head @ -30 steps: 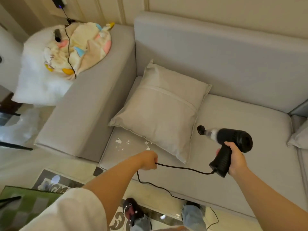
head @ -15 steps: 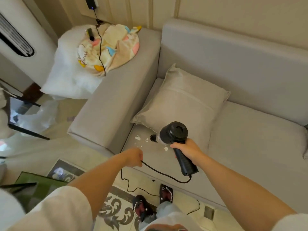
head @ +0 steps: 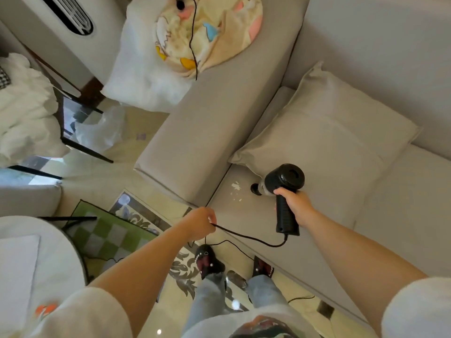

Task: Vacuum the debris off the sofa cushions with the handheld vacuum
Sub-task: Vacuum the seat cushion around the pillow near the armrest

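2 hands are working: the right hand (head: 296, 208) is gripping the vacuum (head: 283, 186), now swung from mid-frame to the debris (head: 236, 189) (white flecks, centre frame), nozzle just beside it; the left hand (head: 201, 222) is pinching the cord (head: 246, 237). Suction is probably starting.

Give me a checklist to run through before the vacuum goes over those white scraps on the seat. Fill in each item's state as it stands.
1. Right hand grips the vacuum by its handle: ok.
2. Nozzle aimed at the white scraps on the seat cushion: ok, it sits just beside them.
3. Left hand holds the cord off the seat: ok.
4. Cord slack between both hands: ok, it hangs in a loose curve.
5. Pillow clear of the scraps: ok, though its corner lies close behind the vacuum.
6. Vacuum switched on: cannot tell.
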The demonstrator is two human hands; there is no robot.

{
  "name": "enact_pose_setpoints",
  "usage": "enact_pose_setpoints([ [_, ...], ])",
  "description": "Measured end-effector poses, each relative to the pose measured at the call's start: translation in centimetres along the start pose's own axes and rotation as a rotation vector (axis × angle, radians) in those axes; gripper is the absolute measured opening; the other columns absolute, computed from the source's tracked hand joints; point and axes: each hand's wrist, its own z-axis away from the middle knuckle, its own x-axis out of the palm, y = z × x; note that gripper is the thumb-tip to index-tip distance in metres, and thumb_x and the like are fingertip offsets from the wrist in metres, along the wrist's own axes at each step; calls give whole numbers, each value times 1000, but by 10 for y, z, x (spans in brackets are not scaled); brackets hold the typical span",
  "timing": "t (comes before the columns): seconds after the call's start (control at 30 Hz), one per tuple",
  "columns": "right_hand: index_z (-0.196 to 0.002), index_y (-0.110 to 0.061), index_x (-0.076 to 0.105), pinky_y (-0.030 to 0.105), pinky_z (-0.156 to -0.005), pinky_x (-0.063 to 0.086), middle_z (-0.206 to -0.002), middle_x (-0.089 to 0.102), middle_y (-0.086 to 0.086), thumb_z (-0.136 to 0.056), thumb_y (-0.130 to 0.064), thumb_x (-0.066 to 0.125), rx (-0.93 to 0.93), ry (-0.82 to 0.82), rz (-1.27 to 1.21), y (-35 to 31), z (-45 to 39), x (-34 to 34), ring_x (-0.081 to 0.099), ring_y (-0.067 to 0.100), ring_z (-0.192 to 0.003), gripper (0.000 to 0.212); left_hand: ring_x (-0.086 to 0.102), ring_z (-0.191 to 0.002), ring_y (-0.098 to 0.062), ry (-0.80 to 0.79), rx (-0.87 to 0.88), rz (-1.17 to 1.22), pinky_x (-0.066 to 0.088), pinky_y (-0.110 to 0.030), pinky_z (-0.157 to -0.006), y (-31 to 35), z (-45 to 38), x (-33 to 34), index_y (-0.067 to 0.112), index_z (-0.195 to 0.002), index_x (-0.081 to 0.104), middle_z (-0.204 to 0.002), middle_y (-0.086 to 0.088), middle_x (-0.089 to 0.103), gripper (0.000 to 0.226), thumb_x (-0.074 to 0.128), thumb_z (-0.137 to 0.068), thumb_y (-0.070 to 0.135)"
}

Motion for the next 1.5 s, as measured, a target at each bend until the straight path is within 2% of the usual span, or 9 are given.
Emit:
enact_pose_setpoints([
  [0.1, -112, 4, 57, 47, -85, 50, -96, 57, 24, -75, -20, 68, 10, 18, -42, -1, -3, -1, 57, 35, -87, 45, 55, -93, -20, -21, 7, -17, 40, -25, -76, -6, -11, -9, 13, -105, 62, -114, -7, 61, 21, 56, -85, 16],
  [0.37, -112, 3, 57, 41, -78, 50, -97, 60, 24, -76, -23, 69, 70, 133, -116, 16, 5, 33, 59, 34, -85, 46, 56, -110, -26, -77, 116, -110, 45, -31, -89, -29, -22, -40, 8, -111, 60, -121, -11, 60, 25, 53, -87, 12],
  [0.57, -99, -5, 58, 42, -78, 51, -87, 60, 17, -76, -22, 69, 9, 164, -221, 15, 7, 62, 59, 32, -82, 30, 57, -100, -28, -62, 148, -98, 40, -26, -75, -46, -24, -56, 2, -110, 59, -121, -15, 61, 27, 50, -85, 5],
  [0.7, -100, -4, 58, 40, -75, 50, -83, 60, 16, -77, -20, 68, -13, 137, -197, 16, 5, 82, 59, 30, -78, 30, 57, -107, -31, -68, 179, -115, 42, -27, -76, -56, -24, -60, 3, -109, 60, -120, -13, 60, 25, 53, -85, 6],
  [0.8, -101, -3, 57, 37, -71, 50, -83, 59, 17, -78, -19, 67, -27, 120, -194, 18, 4, 88, 59, 29, -75, 30, 58, -98, -28, -66, 189, -96, 41, -26, -73, -66, -24, -62, 6, -106, 62, -116, -10, 60, 22, 55, -85, 9],
  [0.9, -104, -1, 57, 37, -71, 51, -83, 59, 17, -79, -18, 66, -40, 119, -212, 20, 3, 87, 60, 30, -75, 31, 50, -63, -12, -56, 197, -64, 37, -18, -53, -72, -26, -61, 9, -97, 63, -98, -7, 60, 14, 56, -84, 9],
  [0.97, -104, -2, 57, 34, -67, 51, -80, 60, 16, -79, -18, 66, -48, 108, -200, 19, 2, 90, 60, 29, -72, 31, 46, -58, -8, -51, 194, -55, 33, -16, -47, -76, -27, -59, 14, -87, 60, -97, -6, 60, 6, 57, -84, 10],
  [1.37, -94, -6, 61, 31, -61, 52, -76, 64, 14, -77, -21, 67, -33, 33, -175, 26, 3, 105, 64, 25, -65, 24, 57, -101, -21, -26, 185, -64, 38, -21, -74, -89, -27, -57, 11, -94, 63, -122, -7, 61, 10, 58, -85, 10],
  [1.5, -94, -7, 60, 31, -60, 52, -75, 64, 14, -77, -21, 67, -27, 28, -142, 29, 7, 104, 64, 26, -66, 23, 52, -86, -17, -41, 183, -78, 39, -22, -72, -87, -26, -55, 11, -97, 63, -120, -7, 61, 13, 57, -86, 12],
])
